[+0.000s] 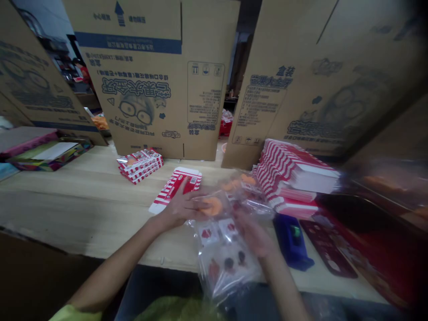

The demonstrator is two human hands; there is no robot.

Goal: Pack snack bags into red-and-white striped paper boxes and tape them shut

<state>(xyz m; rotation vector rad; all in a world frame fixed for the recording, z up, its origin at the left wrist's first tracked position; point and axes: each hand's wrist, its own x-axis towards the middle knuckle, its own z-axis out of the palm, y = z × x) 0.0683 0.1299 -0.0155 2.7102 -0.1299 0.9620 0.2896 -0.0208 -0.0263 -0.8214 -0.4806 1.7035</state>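
Observation:
Both my hands are over a light wooden table. My left hand (180, 207) reaches across a flat red-and-white striped carton (175, 187), and its fingers press on a clear plastic bag (225, 258) near a round orange item (212, 206). My right hand (254, 234) grips the same bag from the right. The bag holds several small printed cards and more orange pieces, and its shape is blurred by motion. A tall stack of striped cartons (287, 178) stands just beyond my right hand, and a smaller pile (139, 166) lies to the far left.
Large printed cardboard boxes (157, 89) stand upright along the table's back. A blue object (292, 240) and a dark red printed sheet (327, 249) lie at right. Colourful flat packaging (43, 151) sits at far left. The table's front edge runs below my arms.

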